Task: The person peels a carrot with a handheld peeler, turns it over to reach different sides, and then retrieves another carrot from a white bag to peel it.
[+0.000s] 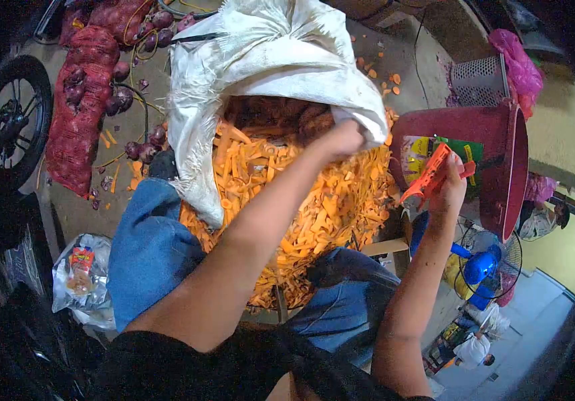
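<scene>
The white sack (267,60) pinched in the fingers of the left hand (342,139) is rough woven cloth, matt, with frayed edges. The peeler (428,175) in the right hand (449,188) is smooth orange plastic — just past those fingers the red tub (488,127) is shiny plastic. Under the left fingers, the carrot peels (327,200) look thin and dull

The white sack (261,60) arches over its open mouth, closing it above and left; the left hand (341,140) grips the rim. Carrot peelings (327,200) choke it from below. The red tub (495,134) blocks the right, with the right hand (451,184) and its orange peeler (428,177) just before it.
</scene>
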`<state>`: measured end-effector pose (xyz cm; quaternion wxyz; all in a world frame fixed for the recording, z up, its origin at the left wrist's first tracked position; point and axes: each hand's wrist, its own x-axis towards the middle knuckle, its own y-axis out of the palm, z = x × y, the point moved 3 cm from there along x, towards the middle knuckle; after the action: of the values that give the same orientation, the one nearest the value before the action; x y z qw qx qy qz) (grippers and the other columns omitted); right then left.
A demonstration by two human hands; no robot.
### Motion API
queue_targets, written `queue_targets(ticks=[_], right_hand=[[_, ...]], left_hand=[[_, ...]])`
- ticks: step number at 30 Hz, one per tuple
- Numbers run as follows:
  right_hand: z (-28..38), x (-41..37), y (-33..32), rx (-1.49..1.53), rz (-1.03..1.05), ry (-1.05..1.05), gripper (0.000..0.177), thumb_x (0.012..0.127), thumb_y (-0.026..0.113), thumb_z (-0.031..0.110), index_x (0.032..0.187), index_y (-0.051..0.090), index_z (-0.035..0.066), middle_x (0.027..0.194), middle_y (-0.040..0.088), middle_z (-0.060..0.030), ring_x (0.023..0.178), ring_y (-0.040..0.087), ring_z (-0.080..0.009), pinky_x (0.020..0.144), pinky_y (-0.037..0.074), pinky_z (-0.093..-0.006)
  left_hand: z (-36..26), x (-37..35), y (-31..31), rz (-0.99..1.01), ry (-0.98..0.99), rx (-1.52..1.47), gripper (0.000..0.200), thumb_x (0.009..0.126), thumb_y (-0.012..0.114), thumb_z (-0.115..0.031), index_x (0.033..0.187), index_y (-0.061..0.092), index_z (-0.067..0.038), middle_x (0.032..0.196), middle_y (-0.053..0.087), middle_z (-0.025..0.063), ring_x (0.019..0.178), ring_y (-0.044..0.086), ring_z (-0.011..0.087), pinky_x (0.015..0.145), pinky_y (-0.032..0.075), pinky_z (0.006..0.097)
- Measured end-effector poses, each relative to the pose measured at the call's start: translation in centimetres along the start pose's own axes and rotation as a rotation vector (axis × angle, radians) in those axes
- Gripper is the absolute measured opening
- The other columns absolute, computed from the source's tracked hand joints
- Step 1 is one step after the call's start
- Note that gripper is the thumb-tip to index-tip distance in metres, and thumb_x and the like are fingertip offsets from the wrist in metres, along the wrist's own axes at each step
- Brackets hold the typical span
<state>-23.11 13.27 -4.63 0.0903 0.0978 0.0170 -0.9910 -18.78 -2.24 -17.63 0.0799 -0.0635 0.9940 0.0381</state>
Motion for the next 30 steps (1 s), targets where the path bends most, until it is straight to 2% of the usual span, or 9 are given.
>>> queue_targets(ticks=[1, 5, 7, 10, 14, 16, 23, 28, 30], right_hand=[[0.0, -0.2, 0.2, -0.007, -0.010, 0.005, 0.015, 0.079, 0.047, 0.018, 0.081, 0.047, 0.003, 0.070, 0.049, -0.0024, 0.061, 0.049, -0.0105, 0.055, 0.041, -0.0231], [0.0, -0.3, 0.2, -0.087, -0.032, -0.033, 0.015, 0.079, 0.046, 0.018, 0.082, 0.048, 0.003, 0.072, 0.050, -0.0024, 0.062, 0.049, -0.0100, 0.056, 0.041, -0.0226], [-0.4, -0.2, -0.5, -0.129, -0.038, -0.024, 0.015, 0.080, 0.046, 0.018, 0.085, 0.048, 0.004, 0.072, 0.050, -0.0015, 0.064, 0.049, -0.0096, 0.058, 0.041, -0.0228], [-0.3, -0.2, -0.2, -0.195, -0.050, -0.037, 0.015, 0.080, 0.045, 0.018, 0.085, 0.048, 0.003, 0.071, 0.049, -0.0007, 0.064, 0.048, -0.0083, 0.058, 0.039, -0.0217], [-0.3, 0.0, 0.1, -0.233, -0.010, -0.083, 0.016, 0.080, 0.045, 0.017, 0.083, 0.049, 0.002, 0.069, 0.048, -0.0001, 0.062, 0.045, -0.0066, 0.057, 0.038, -0.0198], [-0.4, 0.0, 0.5, -0.246, -0.026, -0.072, 0.016, 0.080, 0.046, 0.018, 0.082, 0.049, 0.002, 0.068, 0.047, 0.0007, 0.061, 0.045, -0.0063, 0.057, 0.037, -0.0197], [-1.2, 0.4, 0.8, -0.247, -0.035, -0.016, 0.015, 0.079, 0.048, 0.018, 0.081, 0.050, 0.003, 0.064, 0.039, 0.0048, 0.057, 0.036, -0.0040, 0.054, 0.029, -0.0175], [-1.5, 0.8, 0.8, -0.302, -0.029, -0.027, 0.017, 0.079, 0.049, 0.019, 0.082, 0.050, 0.003, 0.066, 0.039, 0.0047, 0.060, 0.035, -0.0044, 0.056, 0.028, -0.0180], [-1.5, 0.7, 0.9, -0.353, -0.032, -0.035, 0.017, 0.079, 0.049, 0.020, 0.082, 0.050, 0.002, 0.066, 0.040, 0.0045, 0.062, 0.035, -0.0047, 0.057, 0.028, -0.0183]], left_hand=[[-0.8, -0.9, -1.7, -0.124, 0.027, -0.114, 0.032, 0.070, 0.049, -0.019, 0.097, 0.050, -0.002, 0.096, 0.052, 0.0178, 0.091, 0.049, 0.0287, 0.077, 0.038, 0.0319], [9.5, 2.0, -5.3, -0.458, 0.062, 0.467, 0.029, 0.071, 0.051, -0.012, 0.099, 0.050, -0.007, 0.099, 0.052, 0.0122, 0.091, 0.049, 0.0266, 0.076, 0.039, 0.0306], [10.5, 0.0, -6.8, -0.642, -0.219, 0.180, 0.029, 0.070, 0.053, -0.016, 0.097, 0.051, -0.007, 0.099, 0.052, 0.0128, 0.092, 0.049, 0.0266, 0.076, 0.039, 0.0316], [13.9, -0.7, -7.6, -0.666, -0.416, 0.329, 0.039, 0.070, 0.051, -0.025, 0.104, 0.045, -0.006, 0.096, 0.052, 0.0149, 0.091, 0.048, 0.0306, 0.078, 0.038, 0.0347], [14.7, 0.3, -5.7, -0.539, -0.129, 0.189, 0.040, 0.073, 0.046, -0.028, 0.106, 0.043, -0.005, 0.102, 0.049, 0.0155, 0.098, 0.044, 0.0292, 0.082, 0.035, 0.0340], [14.0, 1.5, -3.5, -0.470, 0.051, 0.756, 0.045, 0.073, 0.044, -0.030, 0.112, 0.036, -0.010, 0.094, 0.052, 0.0156, 0.086, 0.049, 0.0333, 0.075, 0.039, 0.0374], [14.3, 2.2, -4.6, -0.215, -0.149, 0.397, 0.047, 0.073, 0.042, -0.038, 0.111, 0.036, -0.011, 0.095, 0.052, 0.0141, 0.091, 0.047, 0.0323, 0.078, 0.038, 0.0355], [11.6, 0.1, -0.7, -0.296, -0.009, 1.082, 0.053, 0.075, 0.038, -0.032, 0.121, 0.025, -0.009, 0.120, 0.032, 0.0155, 0.112, 0.029, 0.0295, 0.090, 0.027, 0.0348], [11.9, 0.2, -0.4, -0.230, -0.009, 0.820, 0.052, 0.075, 0.038, -0.030, 0.120, 0.027, -0.008, 0.123, 0.026, 0.0159, 0.115, 0.023, 0.0301, 0.093, 0.023, 0.0360]])
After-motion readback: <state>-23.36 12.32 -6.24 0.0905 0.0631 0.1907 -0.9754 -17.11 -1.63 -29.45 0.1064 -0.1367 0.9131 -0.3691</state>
